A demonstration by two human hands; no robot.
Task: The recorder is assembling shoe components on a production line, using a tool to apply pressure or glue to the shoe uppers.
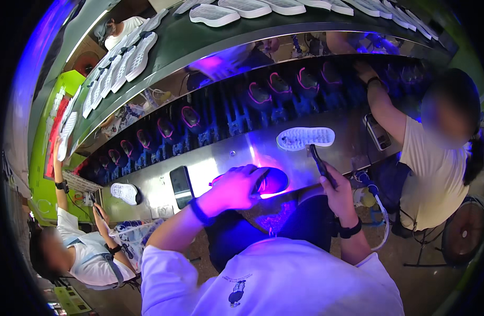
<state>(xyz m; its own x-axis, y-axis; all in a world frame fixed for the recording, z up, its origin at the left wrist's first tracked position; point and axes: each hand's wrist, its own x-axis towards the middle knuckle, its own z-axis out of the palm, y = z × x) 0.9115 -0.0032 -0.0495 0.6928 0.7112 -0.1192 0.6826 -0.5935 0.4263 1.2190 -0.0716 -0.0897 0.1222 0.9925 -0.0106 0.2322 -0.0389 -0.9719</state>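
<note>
Now: left hand [235, 188] clasps dark shoe [271, 180] under violet light, right hand [334, 185] grips brush [320, 163]; likely coating step, next needs steady stroke.

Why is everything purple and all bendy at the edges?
Head view: a violet lamp glows under the left hand on the dark shoe, tinting the hand and metal bench; the fisheye lens curves the shelf; corners fall black; faces are blurred.

Glossy brushed-metal bench [226, 158] — matt, rubbery white sole [305, 138], textured.
</note>
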